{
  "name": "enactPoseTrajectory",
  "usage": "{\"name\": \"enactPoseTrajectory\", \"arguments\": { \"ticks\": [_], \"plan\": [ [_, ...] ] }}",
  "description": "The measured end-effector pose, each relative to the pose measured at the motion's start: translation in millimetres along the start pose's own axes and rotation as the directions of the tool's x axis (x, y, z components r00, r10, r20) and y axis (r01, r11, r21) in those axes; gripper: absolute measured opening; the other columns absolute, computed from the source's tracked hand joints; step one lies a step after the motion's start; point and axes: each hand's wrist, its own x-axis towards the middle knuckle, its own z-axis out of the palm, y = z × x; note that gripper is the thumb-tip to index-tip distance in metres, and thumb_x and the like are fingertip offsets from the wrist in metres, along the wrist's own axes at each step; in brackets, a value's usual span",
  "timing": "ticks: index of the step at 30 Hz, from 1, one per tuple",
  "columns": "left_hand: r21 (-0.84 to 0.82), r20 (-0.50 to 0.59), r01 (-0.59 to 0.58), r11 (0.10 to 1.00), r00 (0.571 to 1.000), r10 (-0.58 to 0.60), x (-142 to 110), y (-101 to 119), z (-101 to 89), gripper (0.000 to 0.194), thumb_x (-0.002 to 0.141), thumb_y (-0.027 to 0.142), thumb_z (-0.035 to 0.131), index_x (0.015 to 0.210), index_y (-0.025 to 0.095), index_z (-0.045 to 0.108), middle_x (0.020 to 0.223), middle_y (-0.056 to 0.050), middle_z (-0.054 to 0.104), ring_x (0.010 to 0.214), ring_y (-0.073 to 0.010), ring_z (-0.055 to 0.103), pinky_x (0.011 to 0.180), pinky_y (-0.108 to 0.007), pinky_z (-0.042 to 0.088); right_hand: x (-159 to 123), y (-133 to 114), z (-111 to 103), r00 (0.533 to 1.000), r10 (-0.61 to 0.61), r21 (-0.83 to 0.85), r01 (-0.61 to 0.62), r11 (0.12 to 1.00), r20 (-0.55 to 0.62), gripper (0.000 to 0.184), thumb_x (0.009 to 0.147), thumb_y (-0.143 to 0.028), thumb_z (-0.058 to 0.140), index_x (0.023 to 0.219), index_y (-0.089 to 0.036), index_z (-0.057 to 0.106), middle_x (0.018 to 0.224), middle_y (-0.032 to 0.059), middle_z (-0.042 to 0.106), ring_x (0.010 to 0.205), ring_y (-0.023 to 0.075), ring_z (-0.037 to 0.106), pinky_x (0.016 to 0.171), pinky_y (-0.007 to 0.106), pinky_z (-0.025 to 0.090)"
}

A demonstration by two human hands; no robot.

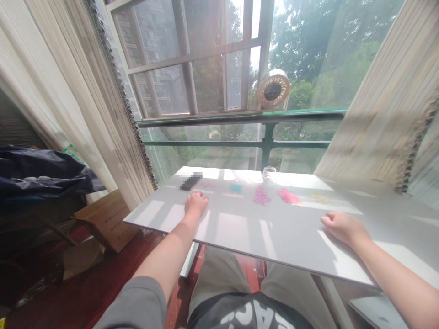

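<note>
My left hand [196, 202] rests palm down on the left part of the white table [226, 233], its thumb apart from the bent fingers and nothing seen in it. Just beyond it lies a dark, flat object [189, 183], partly pixelated. My right hand [345, 227] is curled into a fist on the right side of the tabletop. Between and beyond the hands runs a row of small loose heaps: a faint pink one [207, 185], a teal one [236, 188], a purple one [261, 195], a bright pink one [288, 196] and a yellow one [318, 197]. Their pieces are too small to make out.
A clear glass cup [269, 173] stands at the table's far edge. Behind it are a green railing [240, 119] and a window with a round white fan [274, 89]. Curtains [370, 105] hang on both sides. A cardboard box [106, 219] sits left of the table.
</note>
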Motion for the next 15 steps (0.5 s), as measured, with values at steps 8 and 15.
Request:
{"name": "enactPoseTrajectory", "arguments": {
  "ticks": [8, 15],
  "plan": [
    [0.043, 0.021, -0.171, 0.984, 0.985, 0.171, 13, 13, 4.2, 0.046, 0.08, 0.047, 0.045, 0.112, 0.019, 0.063, 0.135, -0.01, 0.05, 0.128, -0.0296, 0.036, 0.103, -0.039, 0.028, -2, -3, -1, 1.0, 0.007, 0.025, -0.007, 1.0, -0.01, 0.026, 0.075, -0.034, 0.037, 0.057, -0.019, 0.047, 0.071, 0.0096, 0.063, 0.065, 0.0202, 0.055, 0.057, 0.028, 0.031],
    [0.074, 0.033, -0.25, 0.965, 0.968, 0.248, 18, 14, 5.0, 0.045, 0.082, 0.046, 0.044, 0.113, 0.018, 0.062, 0.126, -0.01, 0.058, 0.122, -0.0271, 0.043, 0.102, -0.034, 0.028, -4, -5, 0, 0.999, 0.015, 0.055, -0.013, 0.998, -0.031, 0.025, 0.075, -0.032, 0.039, 0.056, -0.019, 0.047, 0.068, 0.0091, 0.062, 0.064, 0.0205, 0.054, 0.056, 0.028, 0.03]
  ]
}}
